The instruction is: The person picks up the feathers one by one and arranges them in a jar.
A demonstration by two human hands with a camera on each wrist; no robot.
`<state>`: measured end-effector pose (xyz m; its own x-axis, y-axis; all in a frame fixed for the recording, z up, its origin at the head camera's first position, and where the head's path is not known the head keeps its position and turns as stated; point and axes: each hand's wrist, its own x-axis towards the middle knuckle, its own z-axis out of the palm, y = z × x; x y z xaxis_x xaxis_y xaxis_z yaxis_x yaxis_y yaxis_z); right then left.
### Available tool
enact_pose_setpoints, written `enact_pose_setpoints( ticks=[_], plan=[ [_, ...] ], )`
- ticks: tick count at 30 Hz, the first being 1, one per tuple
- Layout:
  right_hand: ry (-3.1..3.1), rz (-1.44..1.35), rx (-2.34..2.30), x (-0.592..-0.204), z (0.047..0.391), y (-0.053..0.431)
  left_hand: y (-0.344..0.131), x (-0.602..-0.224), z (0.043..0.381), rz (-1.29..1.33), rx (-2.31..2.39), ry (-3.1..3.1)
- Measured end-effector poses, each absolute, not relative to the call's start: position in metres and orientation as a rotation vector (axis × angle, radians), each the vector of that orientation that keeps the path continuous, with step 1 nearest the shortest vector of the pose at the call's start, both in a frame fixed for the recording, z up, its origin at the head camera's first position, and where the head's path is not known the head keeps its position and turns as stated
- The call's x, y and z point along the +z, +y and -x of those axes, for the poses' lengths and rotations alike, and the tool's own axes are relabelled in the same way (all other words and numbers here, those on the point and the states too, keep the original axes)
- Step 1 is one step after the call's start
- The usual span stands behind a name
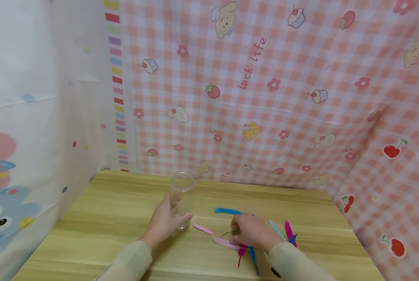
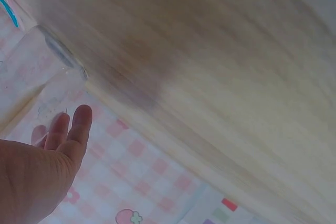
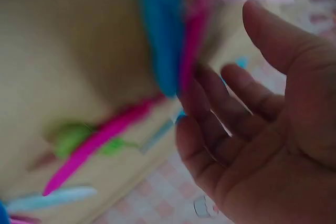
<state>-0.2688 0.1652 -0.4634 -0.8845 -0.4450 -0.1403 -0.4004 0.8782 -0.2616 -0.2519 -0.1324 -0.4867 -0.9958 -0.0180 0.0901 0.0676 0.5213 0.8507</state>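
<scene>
Glass jar point(image 1: 185, 199): clear, upright, mouth up, at the wooden table point(image 1: 125, 218).
Left hand point(image 1: 163, 218): grasping the glass jar, thumb across its lower side.
Right hand point(image 1: 253, 230): right of the jar, above the scattered pieces; cannot tell whether it grips the slim beige piece point(image 1: 225, 233) at its fingertips.
Pink feather-shaped pieces point(image 1: 203, 228): two, right of the jar, one just beside its base.
Blue feather-shaped piece point(image 1: 227, 211): right of the jar, partly behind the right hand.
Magenta feather-shaped piece point(image 1: 289, 230): well right of the jar, near a light blue piece point(image 1: 277, 229).
Checked cloth point(image 1: 195, 128): upright behind the jar, printed with strawberries and cupcakes.
</scene>
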Motion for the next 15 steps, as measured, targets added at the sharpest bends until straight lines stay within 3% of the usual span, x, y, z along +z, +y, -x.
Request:
enact_pose_setpoints(
  ticks=[15],
  plan=[
    [2.820,0.856,-0.410,-0.479,0.260,0.149,-0.134,-0.487,0.250,0.052,-1.475,-2.652]
  ],
)
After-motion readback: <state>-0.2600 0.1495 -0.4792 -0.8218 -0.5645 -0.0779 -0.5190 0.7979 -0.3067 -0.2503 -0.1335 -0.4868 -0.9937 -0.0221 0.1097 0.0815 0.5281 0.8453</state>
